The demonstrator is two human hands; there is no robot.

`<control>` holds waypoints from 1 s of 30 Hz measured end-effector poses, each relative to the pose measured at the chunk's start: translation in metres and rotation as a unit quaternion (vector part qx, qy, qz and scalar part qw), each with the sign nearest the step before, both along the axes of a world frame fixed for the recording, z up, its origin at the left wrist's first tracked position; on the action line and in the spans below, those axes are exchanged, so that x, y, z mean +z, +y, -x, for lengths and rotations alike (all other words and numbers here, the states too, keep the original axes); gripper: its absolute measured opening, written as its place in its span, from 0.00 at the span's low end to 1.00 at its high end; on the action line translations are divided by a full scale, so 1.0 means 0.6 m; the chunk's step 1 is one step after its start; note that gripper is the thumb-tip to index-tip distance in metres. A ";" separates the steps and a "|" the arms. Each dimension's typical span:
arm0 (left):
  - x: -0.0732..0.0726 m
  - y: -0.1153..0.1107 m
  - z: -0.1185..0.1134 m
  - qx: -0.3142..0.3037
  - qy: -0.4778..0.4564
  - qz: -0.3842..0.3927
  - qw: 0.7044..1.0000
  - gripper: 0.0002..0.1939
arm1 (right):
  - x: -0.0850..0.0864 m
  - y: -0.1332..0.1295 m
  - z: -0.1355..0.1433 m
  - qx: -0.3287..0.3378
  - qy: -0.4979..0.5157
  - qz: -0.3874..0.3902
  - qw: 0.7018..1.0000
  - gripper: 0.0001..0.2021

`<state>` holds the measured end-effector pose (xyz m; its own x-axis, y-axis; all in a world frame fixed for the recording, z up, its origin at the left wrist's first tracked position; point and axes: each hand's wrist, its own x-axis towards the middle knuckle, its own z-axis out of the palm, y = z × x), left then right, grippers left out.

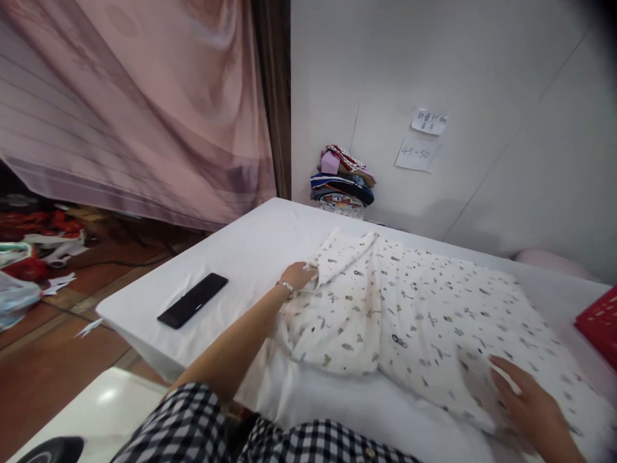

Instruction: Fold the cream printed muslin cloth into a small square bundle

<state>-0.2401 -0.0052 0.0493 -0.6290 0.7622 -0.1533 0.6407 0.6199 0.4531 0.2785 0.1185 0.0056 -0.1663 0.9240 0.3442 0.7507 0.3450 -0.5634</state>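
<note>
A white cloth item point(424, 308) with small grey, brown and green printed figures lies spread over the white table. Whether it is a garment or a plain cloth I cannot tell. At its left edge, my left hand point(299, 276) has the fingers closed on a bit of the fabric, beside a diagonal fold. My right hand point(530, 399) is at the near right edge, slightly blurred, with fabric pinched between thumb and fingers. The cloth is raised and shadowed just left of that hand.
A black phone point(193, 300) lies on the white table point(260, 241) at left. Folded clothes point(343, 180) are stacked at the back by the wall. A red basket-like object point(600, 328) stands at the right edge. A pink curtain point(193, 96) hangs behind at left.
</note>
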 end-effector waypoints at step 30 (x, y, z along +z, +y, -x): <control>-0.092 0.064 -0.034 0.001 -0.006 -0.245 0.969 0.05 | 0.003 0.116 0.747 0.188 -0.031 0.168 0.967 0.17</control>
